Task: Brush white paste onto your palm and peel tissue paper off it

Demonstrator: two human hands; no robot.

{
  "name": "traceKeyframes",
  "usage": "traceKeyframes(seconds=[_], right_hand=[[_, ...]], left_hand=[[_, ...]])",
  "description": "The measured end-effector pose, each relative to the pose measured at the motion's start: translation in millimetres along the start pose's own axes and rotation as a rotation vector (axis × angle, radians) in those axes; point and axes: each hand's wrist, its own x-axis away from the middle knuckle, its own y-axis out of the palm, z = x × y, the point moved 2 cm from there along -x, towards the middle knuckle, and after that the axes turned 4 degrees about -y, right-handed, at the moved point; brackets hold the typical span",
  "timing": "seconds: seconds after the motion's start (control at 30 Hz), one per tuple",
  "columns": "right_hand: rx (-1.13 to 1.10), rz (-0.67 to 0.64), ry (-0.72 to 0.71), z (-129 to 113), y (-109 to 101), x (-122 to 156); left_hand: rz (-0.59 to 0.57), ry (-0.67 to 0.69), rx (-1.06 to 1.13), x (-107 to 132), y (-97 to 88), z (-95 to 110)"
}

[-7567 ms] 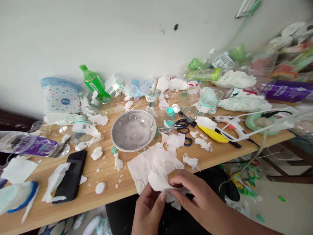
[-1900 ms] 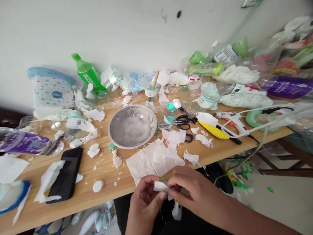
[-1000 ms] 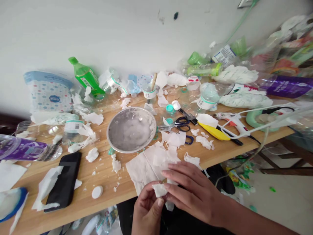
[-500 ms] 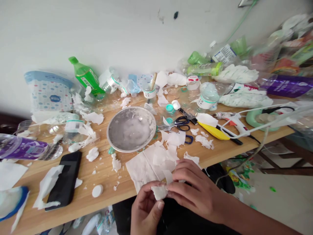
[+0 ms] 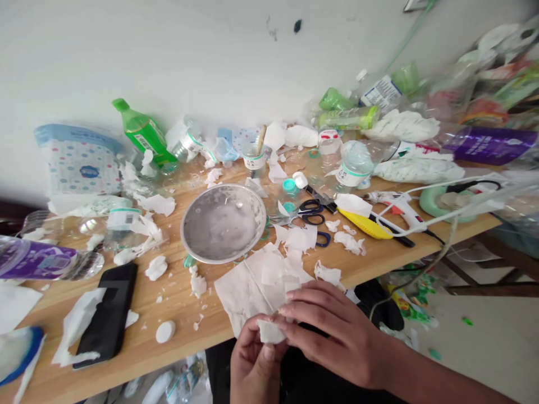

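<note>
Small crumpled white tissue-paper scrap [image 5: 269, 332], tight in the fingertip pinch of curled left hand [image 5: 252, 367] and palm-down right hand [image 5: 337, 334].

A plain white wall [image 5: 202, 50] backs the wooden table [image 5: 177, 292], with pale floor [image 5: 484, 336] at right.

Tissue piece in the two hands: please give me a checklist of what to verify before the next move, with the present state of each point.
1. Grip on the tissue piece: left hand and right hand both pinch it. Ok.
2. Tissue piece and table: the piece is held in the fingers at the near edge, not laid down. Ok.
3. Metal bowl: upright, open, only white scraps inside. Ok.
4. Large tissue sheet: lies at the table edge. Whether the right hand's fingers touch it: cannot tell.
5. Scissors and yellow knife: apart from both hands. Ok. Knife blade out or in: cannot tell.
</note>
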Motion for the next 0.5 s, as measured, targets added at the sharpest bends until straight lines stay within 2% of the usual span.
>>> traceKeyframes(seconds=[0.2,0.33,0.5], right_hand=[[-0.138,-0.072,0.055,5.7,-7.7,-4.5],[-0.153,-0.089,0.095,8.4,-12.2,-11.6],[-0.217,-0.117,0.175,2.1,-10.8,-13.5]], left_hand=[[0.051,0.059,-0.103,1.7,-2.1,3.4],[0.081,0.125,-0.197,3.1,-4.1,6.2],[0.082,0.142,-0.152,-0.3,3.4,10.1]])
